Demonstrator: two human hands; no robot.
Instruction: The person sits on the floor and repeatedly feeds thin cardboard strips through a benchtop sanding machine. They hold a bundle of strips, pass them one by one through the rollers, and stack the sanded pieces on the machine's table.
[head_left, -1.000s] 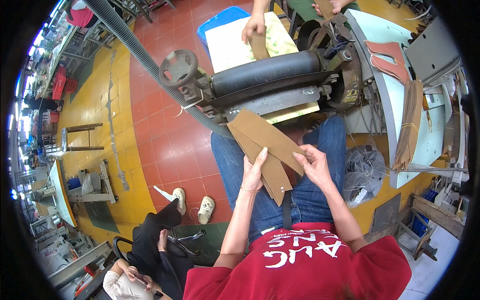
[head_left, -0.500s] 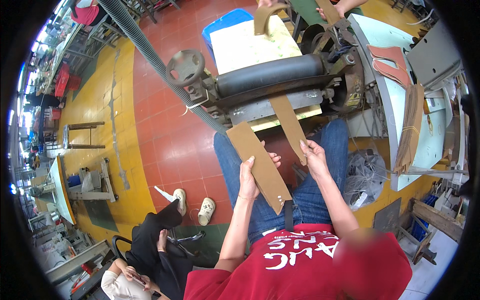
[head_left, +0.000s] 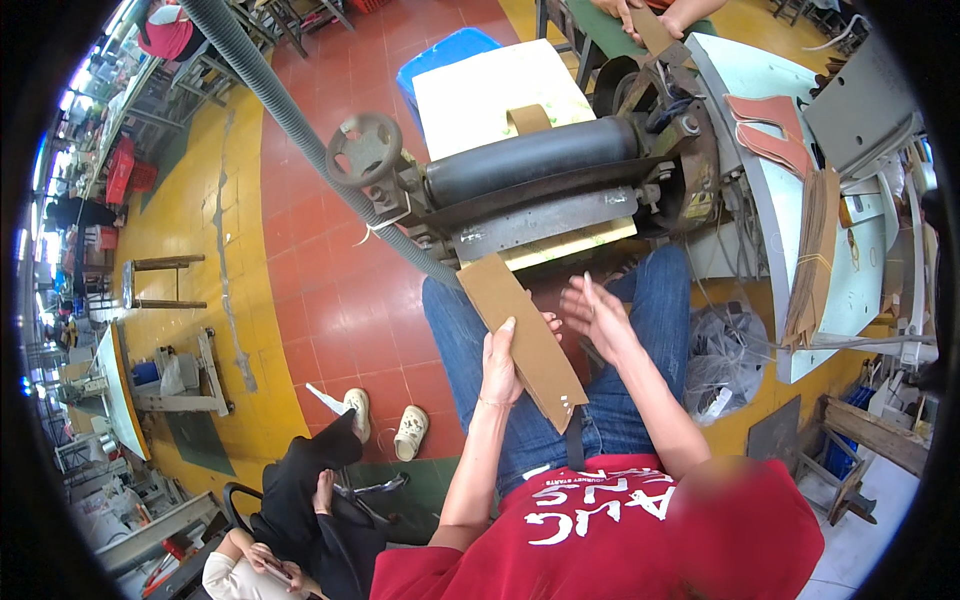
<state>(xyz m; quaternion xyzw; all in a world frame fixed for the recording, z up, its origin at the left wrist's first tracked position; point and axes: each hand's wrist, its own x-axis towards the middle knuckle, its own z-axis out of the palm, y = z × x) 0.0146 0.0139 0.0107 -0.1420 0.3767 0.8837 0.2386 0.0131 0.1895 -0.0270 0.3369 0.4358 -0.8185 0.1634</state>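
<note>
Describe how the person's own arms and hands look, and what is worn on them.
Both forearms are bare, with no sleeves reaching them; the short sleeves of a red shirt with white print end at the upper arms. The left hand and the right hand wear no gloves. A thin band seems to circle the left wrist; it is too small to tell more. No rings are visible.

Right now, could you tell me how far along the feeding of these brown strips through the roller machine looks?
Done: one brown piece lies on the pale sheet behind the black roller, apparently fed through. In hand: the left hand holds a long brown strip over the lap; the right hand is open and empty beside it. Left: that strip, plus a stack of brown pieces standing at the right.
</note>
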